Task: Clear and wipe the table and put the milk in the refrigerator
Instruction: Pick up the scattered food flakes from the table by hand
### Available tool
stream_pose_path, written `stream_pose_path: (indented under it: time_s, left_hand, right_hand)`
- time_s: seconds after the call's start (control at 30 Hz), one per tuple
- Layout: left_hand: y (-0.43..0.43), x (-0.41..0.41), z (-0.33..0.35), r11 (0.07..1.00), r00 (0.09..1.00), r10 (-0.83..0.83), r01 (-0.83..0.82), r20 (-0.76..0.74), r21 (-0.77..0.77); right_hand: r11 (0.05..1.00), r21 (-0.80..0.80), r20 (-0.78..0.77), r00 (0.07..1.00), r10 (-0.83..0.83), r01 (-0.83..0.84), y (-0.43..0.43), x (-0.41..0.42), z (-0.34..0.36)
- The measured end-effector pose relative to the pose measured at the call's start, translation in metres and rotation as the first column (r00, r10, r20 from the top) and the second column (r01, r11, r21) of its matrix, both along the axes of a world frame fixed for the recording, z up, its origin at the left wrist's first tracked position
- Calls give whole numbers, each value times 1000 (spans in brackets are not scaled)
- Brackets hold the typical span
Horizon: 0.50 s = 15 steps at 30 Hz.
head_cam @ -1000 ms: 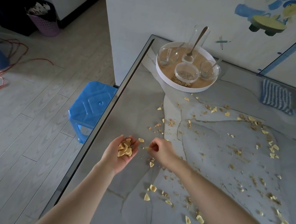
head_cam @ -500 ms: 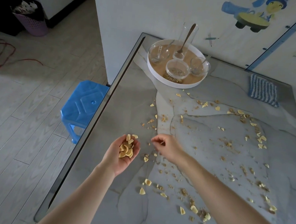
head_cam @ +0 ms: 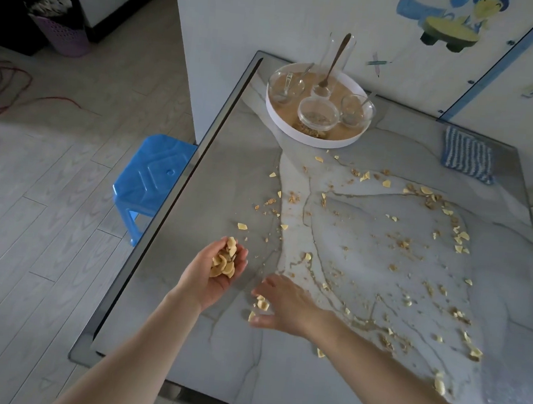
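Observation:
Yellow food scraps and crumbs (head_cam: 425, 192) lie scattered across the grey marble-patterned table (head_cam: 213, 196). My left hand (head_cam: 201, 288) hovers palm up over the table's left part, cupped round a pile of gathered scraps (head_cam: 223, 261). My right hand (head_cam: 291, 305) is low on the table just right of it, fingers and thumb spread around two or three scraps (head_cam: 262, 304) lying on the surface. No milk is in view.
A round white tray (head_cam: 313, 139) with glass bowls, a tall glass and spoons stands at the table's far left. A blue striped cloth (head_cam: 466, 157) lies at the far right. On the floor to the left are a blue stool (head_cam: 154, 171) and a bin (head_cam: 60, 25).
My right hand has dropped toward me from a raised pinch beside the left hand onto scraps nearer the table's front. The left hand has kept its pile.

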<state>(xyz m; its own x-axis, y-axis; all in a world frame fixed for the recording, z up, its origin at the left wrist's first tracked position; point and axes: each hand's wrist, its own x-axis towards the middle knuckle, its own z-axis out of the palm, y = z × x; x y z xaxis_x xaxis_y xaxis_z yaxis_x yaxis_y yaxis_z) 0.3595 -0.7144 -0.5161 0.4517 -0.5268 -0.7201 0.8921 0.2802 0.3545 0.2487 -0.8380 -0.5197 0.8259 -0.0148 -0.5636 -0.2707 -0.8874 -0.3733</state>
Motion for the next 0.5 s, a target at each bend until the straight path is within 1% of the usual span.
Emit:
stream_pose_path:
  time_s: [0.13, 0.23, 0.3, 0.37, 0.43, 0.5]
  left_hand:
    - [1, -12, 2, 998, 999, 42, -42, -16, -47]
    - [2, -22, 4, 998, 999, 47, -46, 7, -52]
    - [4, -31, 3, 997, 998, 67, -66, 17, -36]
    - [7, -38, 1, 997, 997, 74, -73, 37, -29]
    - [10, -44, -1, 996, 995, 83, -82, 47, -17]
    - [12, -49, -2, 995, 995, 94, -95, 40, 10]
  right_hand:
    - [1000, 6, 33, 999, 25, -26, 13, -11, -4]
    - [1000, 8, 79, 997, -16, 16, 18, -15, -9]
    - [999, 1, 76, 996, -41, 41, 19, -18, -10]
    - [994, 7, 56, 993, -105, 105, 18, -20, -10]
    - [976, 41, 53, 975, -215, 213, 13, -24, -9]
    - [952, 85, 80, 951, -299, 293, 6, -29, -10]
